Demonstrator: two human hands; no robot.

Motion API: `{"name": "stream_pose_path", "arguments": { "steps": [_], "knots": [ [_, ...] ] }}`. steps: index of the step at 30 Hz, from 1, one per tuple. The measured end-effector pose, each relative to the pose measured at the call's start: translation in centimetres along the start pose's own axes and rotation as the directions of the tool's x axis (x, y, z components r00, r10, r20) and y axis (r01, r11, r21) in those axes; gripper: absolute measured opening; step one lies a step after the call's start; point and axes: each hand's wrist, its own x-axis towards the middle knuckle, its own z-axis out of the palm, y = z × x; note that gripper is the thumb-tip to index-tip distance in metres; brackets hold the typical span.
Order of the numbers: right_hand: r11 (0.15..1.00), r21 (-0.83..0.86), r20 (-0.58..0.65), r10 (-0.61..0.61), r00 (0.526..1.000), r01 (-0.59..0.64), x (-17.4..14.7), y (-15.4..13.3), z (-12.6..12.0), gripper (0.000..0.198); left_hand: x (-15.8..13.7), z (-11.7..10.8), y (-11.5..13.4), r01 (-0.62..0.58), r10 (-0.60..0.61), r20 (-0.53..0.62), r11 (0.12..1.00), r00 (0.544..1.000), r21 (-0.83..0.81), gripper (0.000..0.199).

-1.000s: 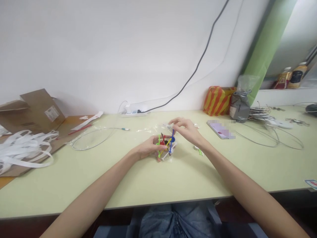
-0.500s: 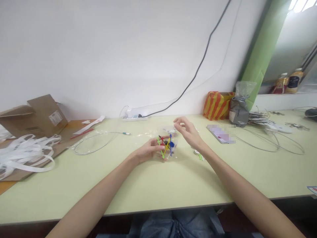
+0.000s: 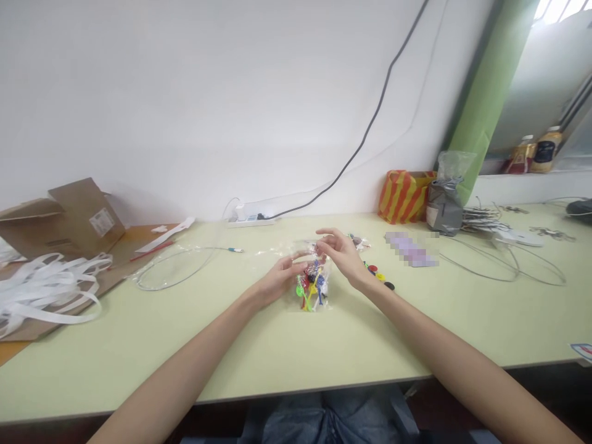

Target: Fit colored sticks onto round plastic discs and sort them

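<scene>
A small clear plastic bag stands between my hands over the table, with several colourful plastic pieces inside: green, red, yellow, blue, white and black. My left hand grips its upper left side between thumb and fingers. At the upper right corner, my right hand has its fingers bent in and pinched at the bag's top edge. Just right of my right wrist lie several small round pieces, among them a yellow disc and a black disc. Another clear packet lies partly hidden behind my right hand.
To the left are a cardboard box, a heap of white straps and a coiled cable. A power strip rests against the wall. Farther right lie a blurred phone-like object, a striped bag and a grey bag.
My right hand has come down and left to the bag's top. The pieces in the bag have tipped and sit lower. Coloured discs now show beside my right wrist, where green and white bits showed.
</scene>
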Motion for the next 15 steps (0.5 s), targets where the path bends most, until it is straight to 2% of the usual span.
{"name": "stream_pose_path", "arguments": {
  "steps": [4,7,12,15],
  "knots": [
    [0.996,0.002,-0.050,0.089,0.995,-0.089,0.0,0.5,0.2,0.052,0.4,-0.5,0.0,-0.101,0.110,-0.122,0.992,0.986,0.080,0.041],
    [0.985,-0.057,-0.082,0.159,0.984,-0.164,-0.2,1.1,0.3,0.058,0.6,-1.2,-0.1,-0.146,0.155,-0.198,0.988,0.968,0.058,0.042],
    [0.985,-0.027,-0.027,0.169,0.985,-0.170,-0.3,1.9,0.5,0.035,0.8,-1.9,-0.2,-0.150,0.160,-0.269,0.987,0.950,0.058,0.043],
    [0.992,0.053,-0.069,0.122,0.990,-0.119,-0.3,1.8,0.6,0.028,0.8,-1.9,-0.1,-0.135,0.147,-0.309,0.989,0.940,0.059,0.041]
  ]
}}
